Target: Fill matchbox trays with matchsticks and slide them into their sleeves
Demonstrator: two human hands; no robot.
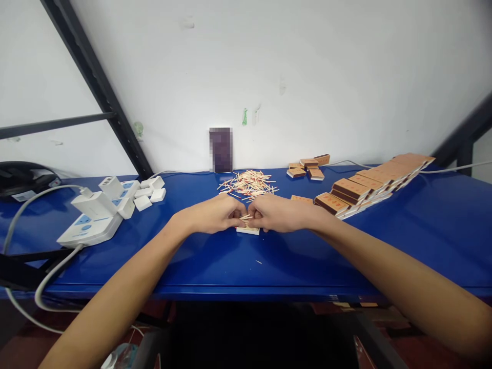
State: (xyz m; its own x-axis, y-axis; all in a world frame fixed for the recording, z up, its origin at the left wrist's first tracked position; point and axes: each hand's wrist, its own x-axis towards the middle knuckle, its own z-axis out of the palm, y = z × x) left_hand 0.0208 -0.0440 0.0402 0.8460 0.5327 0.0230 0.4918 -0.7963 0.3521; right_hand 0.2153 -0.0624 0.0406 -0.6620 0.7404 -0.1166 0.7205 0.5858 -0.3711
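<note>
1. White wall (326, 77) behind, and against it a glossy blue surface (207, 261) with its long front edge toward the person.
2. Midway along the surface, nearer the front edge than the wall, sits a small tray (248, 231), with some matches (245, 217) at it, between the fingers.
3. Left hand (227, 212): thumb and fingers drawn together on those matches, from the tray's left.
4. Right hand (269, 211): clamped on the matches too, from the other side, meeting the left; the exact contact is partly hidden.
5. Just beyond the hands, toward the back edge, a loose pile (251, 182) of matches lies crisscrossed.
6. Toward the back right corner runs a long slanting row of matchboxes (369, 179); a small heap (309, 167) of boxes lies near the back edge, and a single box (302, 199) lies just beyond the right hand.
7. By the left edge, a power strip (96, 230) carries white plugs, with white blocks (149, 192) beside it.
</note>
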